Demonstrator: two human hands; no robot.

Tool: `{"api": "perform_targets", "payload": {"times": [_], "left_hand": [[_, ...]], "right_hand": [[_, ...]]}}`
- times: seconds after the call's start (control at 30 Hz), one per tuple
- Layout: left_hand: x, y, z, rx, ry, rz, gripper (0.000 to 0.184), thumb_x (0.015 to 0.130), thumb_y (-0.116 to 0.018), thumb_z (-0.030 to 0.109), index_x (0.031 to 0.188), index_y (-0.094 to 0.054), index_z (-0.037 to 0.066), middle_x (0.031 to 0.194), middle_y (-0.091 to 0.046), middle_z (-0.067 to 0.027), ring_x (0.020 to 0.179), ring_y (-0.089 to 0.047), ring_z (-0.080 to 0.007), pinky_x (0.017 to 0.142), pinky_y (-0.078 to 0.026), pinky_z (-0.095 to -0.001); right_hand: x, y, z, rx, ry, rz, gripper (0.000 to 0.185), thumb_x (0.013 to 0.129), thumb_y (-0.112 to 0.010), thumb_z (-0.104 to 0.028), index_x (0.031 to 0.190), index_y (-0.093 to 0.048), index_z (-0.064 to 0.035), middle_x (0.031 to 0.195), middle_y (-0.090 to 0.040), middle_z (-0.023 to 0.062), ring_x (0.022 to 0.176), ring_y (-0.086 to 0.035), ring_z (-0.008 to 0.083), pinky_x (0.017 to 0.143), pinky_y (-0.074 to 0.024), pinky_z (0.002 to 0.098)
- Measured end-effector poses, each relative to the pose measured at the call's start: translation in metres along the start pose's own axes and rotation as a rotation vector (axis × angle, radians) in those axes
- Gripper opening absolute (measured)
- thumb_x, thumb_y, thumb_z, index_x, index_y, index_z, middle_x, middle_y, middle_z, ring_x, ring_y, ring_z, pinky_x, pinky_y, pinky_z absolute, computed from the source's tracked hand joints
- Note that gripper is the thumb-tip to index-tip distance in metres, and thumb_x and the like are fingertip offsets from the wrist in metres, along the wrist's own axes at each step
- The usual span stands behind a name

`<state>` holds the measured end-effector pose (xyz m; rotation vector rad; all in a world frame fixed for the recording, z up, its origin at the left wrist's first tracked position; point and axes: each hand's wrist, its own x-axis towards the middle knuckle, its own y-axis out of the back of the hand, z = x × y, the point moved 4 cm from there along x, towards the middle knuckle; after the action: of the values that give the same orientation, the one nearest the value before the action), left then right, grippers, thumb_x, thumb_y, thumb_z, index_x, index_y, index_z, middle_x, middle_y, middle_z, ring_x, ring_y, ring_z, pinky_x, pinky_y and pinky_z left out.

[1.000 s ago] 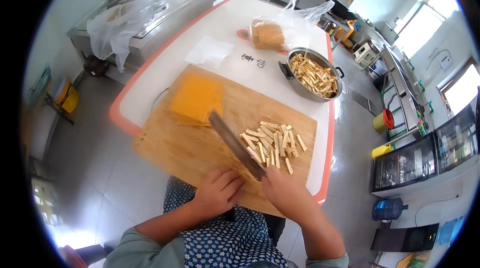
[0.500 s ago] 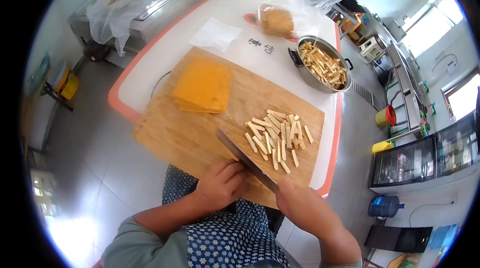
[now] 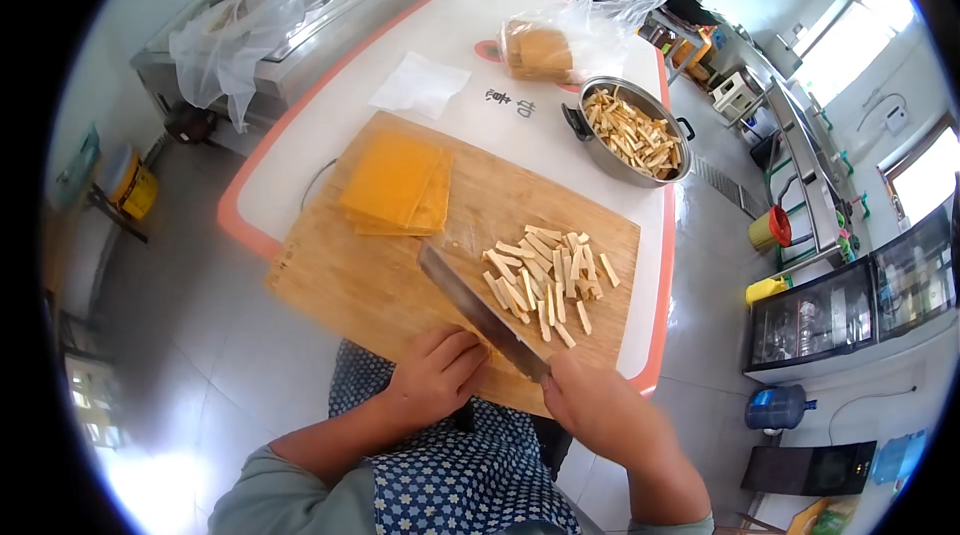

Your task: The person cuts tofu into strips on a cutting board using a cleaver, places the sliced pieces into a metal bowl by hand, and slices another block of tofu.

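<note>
My right hand (image 3: 590, 400) grips the handle of a cleaver (image 3: 480, 310), whose blade points up and left across the wooden cutting board (image 3: 350, 285). Just left of the blade, my left hand (image 3: 437, 370) has its fingers curled down on a piece of dried tofu at the board's near edge; only a thin orange sliver shows past the fingertips. Right of the blade lies a loose pile of pale cut tofu strips (image 3: 555, 275). Several flat orange slabs of dried tofu (image 3: 392, 180) are stacked on the far left of the board.
Beyond the board's right corner stands a steel pot (image 3: 660, 178) full of cut strips. A clear plastic bag (image 3: 605, 30) with more orange slabs and a white sheet (image 3: 420, 85) lie on the white table (image 3: 270, 180). A steel counter (image 3: 290, 85) is at the left.
The cleaver's blade is tilted to show more of its flat side and has shifted slightly left. My left hand stays curled at the board's near edge. The view has shifted slightly.
</note>
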<state>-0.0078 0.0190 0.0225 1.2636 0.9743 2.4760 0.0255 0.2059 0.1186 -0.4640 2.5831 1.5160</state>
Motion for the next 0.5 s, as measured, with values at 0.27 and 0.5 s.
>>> {"api": "perform_targets", "payload": {"times": [0.27, 0.5], "left_hand": [[-0.005, -0.001, -0.003, 0.01, -0.03, -0.048, 0.035, 0.073, -0.076, 0.009, 0.106, -0.071, 0.001, 0.113, -0.067, -0.0125, 0.108, -0.063, -0.0309, 0.089, -0.053, -0.0394], [-0.007, -0.002, -0.003, 0.034, -0.017, -0.053, 0.032, 0.073, -0.077, 0.009, 0.104, -0.071, 0.002, 0.111, -0.066, -0.0114, 0.107, -0.064, -0.0303, 0.089, -0.053, -0.0398]], "right_hand": [[-0.009, -0.007, 0.007, -0.044, 0.029, -0.063, 0.019, 0.101, -0.056, -0.019, 0.096, -0.05, -0.0021, 0.076, -0.062, 0.0234, 0.074, -0.063, 0.047, 0.066, -0.0484, 0.0562], [0.038, -0.017, -0.004, -0.024, -0.029, -0.001, 0.02, 0.101, -0.055, -0.021, 0.097, -0.051, -0.0016, 0.079, -0.063, 0.0272, 0.075, -0.063, 0.0488, 0.067, -0.0485, 0.0573]]}}
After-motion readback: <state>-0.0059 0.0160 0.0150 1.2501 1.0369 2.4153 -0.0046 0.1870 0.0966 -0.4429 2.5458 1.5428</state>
